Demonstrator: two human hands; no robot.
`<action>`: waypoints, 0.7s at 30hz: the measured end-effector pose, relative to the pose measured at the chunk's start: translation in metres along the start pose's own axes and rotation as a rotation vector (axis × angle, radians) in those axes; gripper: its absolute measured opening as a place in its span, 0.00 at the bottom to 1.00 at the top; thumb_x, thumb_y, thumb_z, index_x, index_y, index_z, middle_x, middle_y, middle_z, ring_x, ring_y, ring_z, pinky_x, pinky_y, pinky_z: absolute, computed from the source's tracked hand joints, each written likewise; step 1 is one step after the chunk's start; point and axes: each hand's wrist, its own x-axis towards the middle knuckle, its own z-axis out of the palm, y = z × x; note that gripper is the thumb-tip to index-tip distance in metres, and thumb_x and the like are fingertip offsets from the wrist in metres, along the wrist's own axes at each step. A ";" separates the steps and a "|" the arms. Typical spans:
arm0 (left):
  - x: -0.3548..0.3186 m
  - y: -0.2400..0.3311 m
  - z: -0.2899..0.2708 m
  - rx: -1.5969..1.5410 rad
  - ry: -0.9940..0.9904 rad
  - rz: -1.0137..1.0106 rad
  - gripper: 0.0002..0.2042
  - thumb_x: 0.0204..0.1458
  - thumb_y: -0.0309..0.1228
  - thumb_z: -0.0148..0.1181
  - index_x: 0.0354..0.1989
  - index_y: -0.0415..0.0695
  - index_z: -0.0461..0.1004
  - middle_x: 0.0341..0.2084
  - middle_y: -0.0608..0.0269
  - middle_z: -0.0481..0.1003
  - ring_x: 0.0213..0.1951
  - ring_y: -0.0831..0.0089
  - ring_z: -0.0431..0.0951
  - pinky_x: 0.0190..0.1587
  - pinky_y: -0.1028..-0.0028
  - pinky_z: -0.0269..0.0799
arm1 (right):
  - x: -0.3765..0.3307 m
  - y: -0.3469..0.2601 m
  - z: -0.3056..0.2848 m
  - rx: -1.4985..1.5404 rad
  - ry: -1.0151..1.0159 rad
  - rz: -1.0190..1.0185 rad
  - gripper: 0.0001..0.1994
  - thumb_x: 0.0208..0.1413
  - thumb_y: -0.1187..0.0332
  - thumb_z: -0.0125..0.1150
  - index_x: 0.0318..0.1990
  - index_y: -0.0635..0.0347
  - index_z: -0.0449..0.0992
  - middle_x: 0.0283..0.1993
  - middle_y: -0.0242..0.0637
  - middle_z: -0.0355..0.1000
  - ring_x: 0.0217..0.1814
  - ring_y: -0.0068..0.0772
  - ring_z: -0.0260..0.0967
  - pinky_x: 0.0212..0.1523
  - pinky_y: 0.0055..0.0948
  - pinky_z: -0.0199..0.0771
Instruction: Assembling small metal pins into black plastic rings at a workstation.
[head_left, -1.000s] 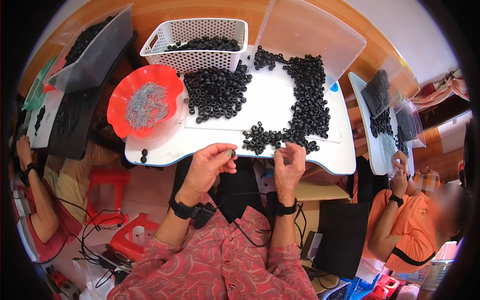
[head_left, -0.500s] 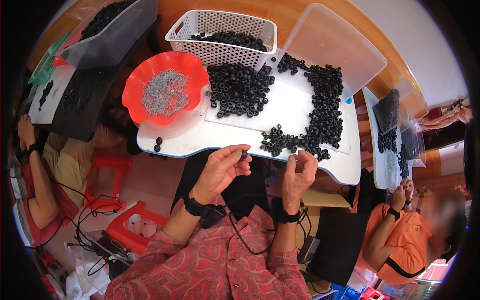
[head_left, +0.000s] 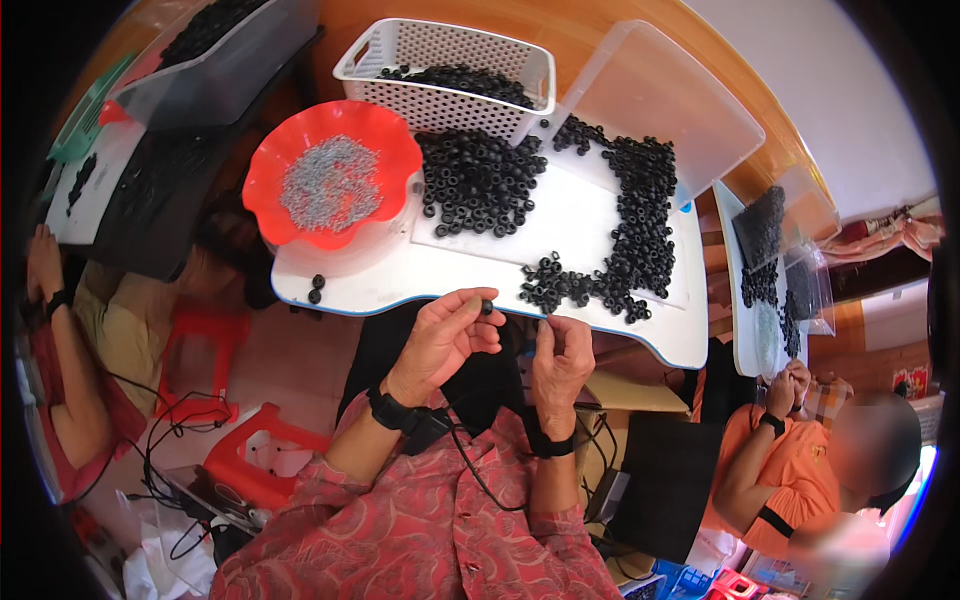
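Note:
Between the thumb and fingertips of my left hand (head_left: 445, 338) is a small black ring-shaped part (head_left: 487, 307), just off the front edge of the white table (head_left: 380, 276). My right hand (head_left: 562, 362) is a short way to the right, thumb and forefinger pinched together at the table edge; what they hold, if anything, is too small to make out. Beyond it lies a loose band of black ring-shaped parts (head_left: 642, 215), which bends along the right side of the table. A thicker heap of similar parts (head_left: 480, 185) sits farther back, left of the middle.
A red scalloped bowl (head_left: 268, 170) of small grey pieces stands at the left; two black parts (head_left: 316, 289) lie before it. Behind are a white perforated basket (head_left: 440, 97) and a clear plastic bin (head_left: 670, 100). Co-workers sit on both sides, one in an orange shirt (head_left: 775, 485).
My right hand has moved left, away from the loose black parts and closer to my left hand, its fingers now pinched. The left hand keeps its black part almost in place.

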 end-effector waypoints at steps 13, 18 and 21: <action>-0.023 0.014 -0.022 0.017 0.063 0.071 0.14 0.65 0.34 0.50 0.49 0.36 0.71 0.35 0.54 0.79 0.30 0.72 0.81 0.35 0.72 0.81 | 0.002 -0.045 0.026 0.098 -0.219 -0.162 0.06 0.51 0.82 0.61 0.35 0.64 0.73 0.33 0.43 0.70 0.31 0.42 0.70 0.29 0.34 0.71; -0.037 0.027 -0.028 0.076 0.165 0.087 0.13 0.63 0.36 0.53 0.46 0.38 0.73 0.33 0.60 0.79 0.30 0.76 0.80 0.35 0.75 0.80 | 0.023 -0.071 0.040 0.176 -0.296 -0.217 0.06 0.51 0.82 0.61 0.36 0.64 0.74 0.33 0.42 0.70 0.29 0.39 0.70 0.28 0.32 0.70; -0.041 0.034 -0.032 0.173 0.198 0.041 0.13 0.63 0.36 0.54 0.45 0.38 0.74 0.32 0.60 0.79 0.29 0.77 0.79 0.37 0.75 0.79 | 0.046 -0.098 0.056 0.257 -0.358 -0.244 0.05 0.52 0.81 0.61 0.36 0.64 0.75 0.32 0.41 0.70 0.28 0.36 0.71 0.28 0.31 0.70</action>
